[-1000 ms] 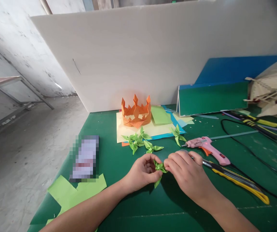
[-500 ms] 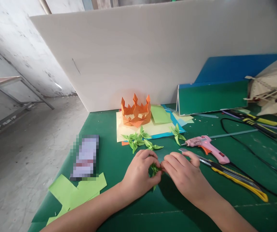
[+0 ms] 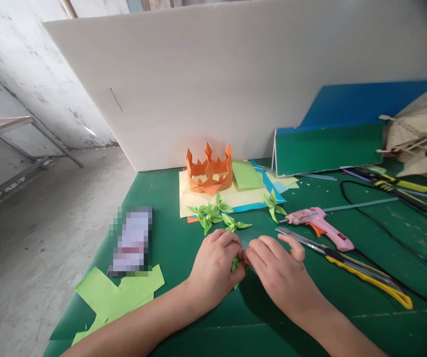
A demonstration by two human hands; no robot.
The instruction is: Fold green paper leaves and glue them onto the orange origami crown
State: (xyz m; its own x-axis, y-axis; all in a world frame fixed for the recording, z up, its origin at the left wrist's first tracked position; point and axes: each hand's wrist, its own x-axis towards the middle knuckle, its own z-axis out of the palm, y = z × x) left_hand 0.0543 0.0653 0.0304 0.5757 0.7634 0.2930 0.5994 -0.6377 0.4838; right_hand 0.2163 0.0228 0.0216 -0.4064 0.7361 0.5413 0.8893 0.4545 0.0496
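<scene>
Between my fingers is a green paper flower (image 3: 235,263), mostly covered by my left hand (image 3: 215,265), which is closed around it. My right hand (image 3: 274,263) is closed too, its fingertips pinching the flower's right side against the left fingers. Several folded green paper flowers (image 3: 208,215) lie just beyond my hands, and a single one (image 3: 274,206) rests apart to the right. Behind them an orange paper crown (image 3: 210,183) stands on a cream sheet (image 3: 189,201).
A pink glue gun (image 3: 323,223) and a yellow craft knife (image 3: 362,272) with its blade out lie right of my hands. A black cable (image 3: 380,225) loops there. Left are green paper pieces (image 3: 120,300) and a blurred phone (image 3: 133,240). A white board (image 3: 198,84) stands behind.
Both hands have shifted slightly left and drawn closer together. My left hand has turned and curled further over the flower, so less of it shows. The craft knife's blade has come into fuller view.
</scene>
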